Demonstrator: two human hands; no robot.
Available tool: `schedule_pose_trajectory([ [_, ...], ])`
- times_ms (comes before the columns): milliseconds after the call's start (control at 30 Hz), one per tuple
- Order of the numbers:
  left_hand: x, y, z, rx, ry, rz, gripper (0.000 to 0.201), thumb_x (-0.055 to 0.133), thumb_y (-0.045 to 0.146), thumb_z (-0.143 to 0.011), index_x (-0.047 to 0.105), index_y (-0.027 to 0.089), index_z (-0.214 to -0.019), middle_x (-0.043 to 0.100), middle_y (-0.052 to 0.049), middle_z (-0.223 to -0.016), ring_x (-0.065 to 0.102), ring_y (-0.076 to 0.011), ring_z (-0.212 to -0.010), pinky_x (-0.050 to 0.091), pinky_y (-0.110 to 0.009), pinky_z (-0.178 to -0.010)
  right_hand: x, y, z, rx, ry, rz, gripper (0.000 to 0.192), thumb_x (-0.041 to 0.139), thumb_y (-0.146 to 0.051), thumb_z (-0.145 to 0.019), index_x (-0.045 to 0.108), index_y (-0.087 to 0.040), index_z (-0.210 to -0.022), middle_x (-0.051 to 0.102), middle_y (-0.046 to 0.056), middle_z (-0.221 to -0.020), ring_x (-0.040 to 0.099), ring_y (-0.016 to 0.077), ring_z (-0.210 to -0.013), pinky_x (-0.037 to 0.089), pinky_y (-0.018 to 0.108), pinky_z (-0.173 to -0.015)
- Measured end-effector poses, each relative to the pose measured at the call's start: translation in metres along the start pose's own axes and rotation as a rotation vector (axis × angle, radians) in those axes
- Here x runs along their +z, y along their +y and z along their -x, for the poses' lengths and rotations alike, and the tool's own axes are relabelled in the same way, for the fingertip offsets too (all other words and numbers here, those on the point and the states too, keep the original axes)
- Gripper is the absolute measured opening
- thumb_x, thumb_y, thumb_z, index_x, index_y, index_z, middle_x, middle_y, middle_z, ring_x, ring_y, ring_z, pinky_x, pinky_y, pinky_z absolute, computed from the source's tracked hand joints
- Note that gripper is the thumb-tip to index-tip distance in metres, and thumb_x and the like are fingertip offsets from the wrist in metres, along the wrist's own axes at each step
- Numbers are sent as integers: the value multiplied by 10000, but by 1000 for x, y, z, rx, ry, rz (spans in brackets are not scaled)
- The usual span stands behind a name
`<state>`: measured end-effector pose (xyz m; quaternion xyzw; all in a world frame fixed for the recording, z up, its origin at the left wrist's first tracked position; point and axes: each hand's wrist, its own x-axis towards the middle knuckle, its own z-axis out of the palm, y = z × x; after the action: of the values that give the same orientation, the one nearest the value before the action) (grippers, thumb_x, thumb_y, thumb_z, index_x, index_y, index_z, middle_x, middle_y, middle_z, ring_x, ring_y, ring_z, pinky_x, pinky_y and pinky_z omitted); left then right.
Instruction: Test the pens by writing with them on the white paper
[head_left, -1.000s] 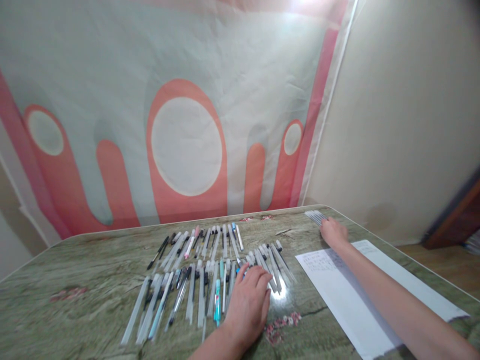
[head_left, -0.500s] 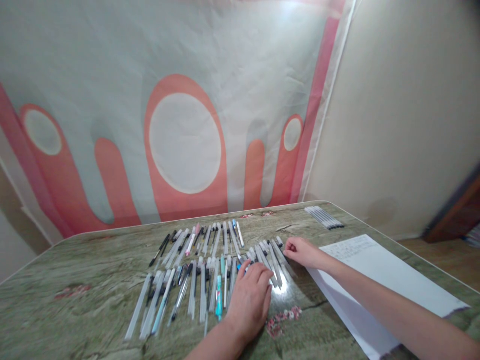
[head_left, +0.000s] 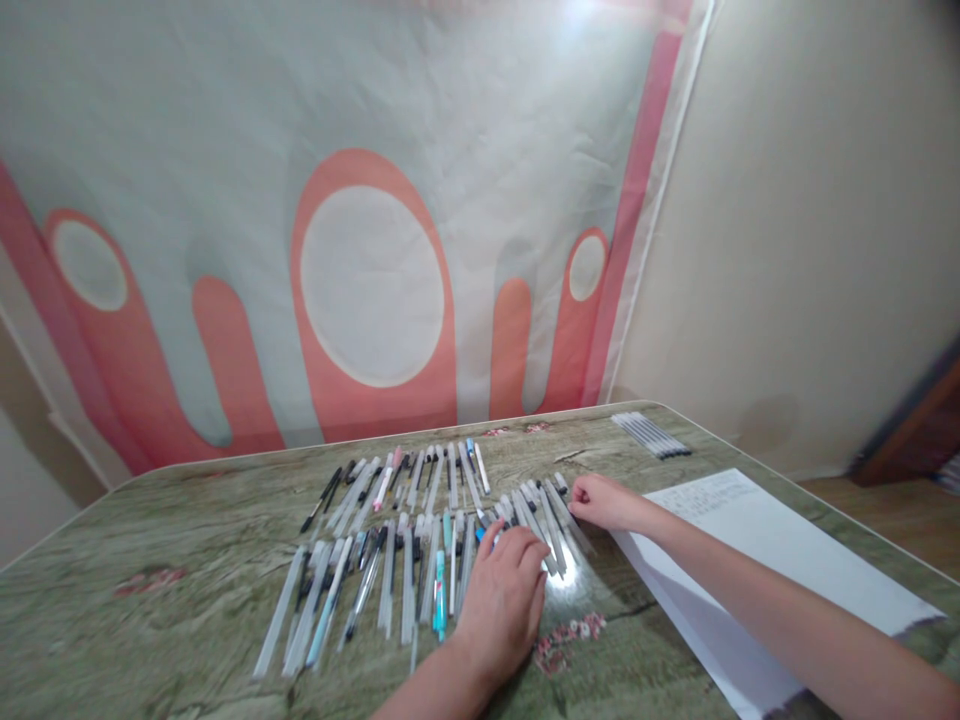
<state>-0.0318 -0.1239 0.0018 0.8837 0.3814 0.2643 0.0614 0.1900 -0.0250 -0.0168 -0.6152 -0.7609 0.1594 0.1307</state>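
Note:
My left hand [head_left: 504, 590] rests palm down over the near row of pens [head_left: 409, 580], its fingers bent but apart. The index fingertip lies by a blue piece, and the hand covers part of the row. My right hand [head_left: 598, 502] is closed beside the right end of a group of clear-barrelled pens [head_left: 551, 525]. Its fingertips are against or just next to the last pen; what they pinch, if anything, is hidden. A turquoise pen [head_left: 439, 595] lies left of my left hand.
A far row of pens [head_left: 431, 475] lies behind the near one. Several dark-tipped pens [head_left: 650, 435] lie side by side at the back right. A large white sheet with writing [head_left: 757, 560] is under my right forearm. A printed cloth [head_left: 375, 280] hangs behind the table [head_left: 150, 640].
The whole view has shifted very slightly. Both hands stay in almost the same place, and the pens show no clear movement.

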Motion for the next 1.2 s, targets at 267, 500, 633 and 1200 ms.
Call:
schedule_pose_trajectory([
  [267,2,0,1,20,13,-18,278,431,119,-779,529,225,-1017,567,-39,-989,488,-177,-1010,253,-445,-1010,-3,-15,-10,52,-81,106,188,517,-186,-603,604,-143,-441,565,29,-419,459,105,-417,278,211,-432],
  [500,3,-2,4,8,-5,-8,271,429,127,-785,519,215,-1025,556,-35,-1002,476,-168,-1014,224,-426,-1030,-1,-16,-13,95,-85,97,207,513,-210,-594,574,-141,-408,511,21,-344,453,103,-355,287,201,-390],
  [633,3,-2,5,9,-10,0,268,424,133,-790,515,207,-1031,551,-42,-1010,471,-172,-1018,220,-420,-1032,-12,-10,-8,101,-54,65,208,498,-232,-622,570,-133,-455,500,0,-359,477,93,-380,282,179,-384],
  [1200,3,-2,1,49,38,45,273,432,127,-791,526,206,-1035,564,-52,-1000,483,-176,-997,287,-407,-993,7,1,26,-30,161,-258,182,340,-217,-778,514,-169,-796,565,7,-690,518,145,-665,362,242,-613],
])
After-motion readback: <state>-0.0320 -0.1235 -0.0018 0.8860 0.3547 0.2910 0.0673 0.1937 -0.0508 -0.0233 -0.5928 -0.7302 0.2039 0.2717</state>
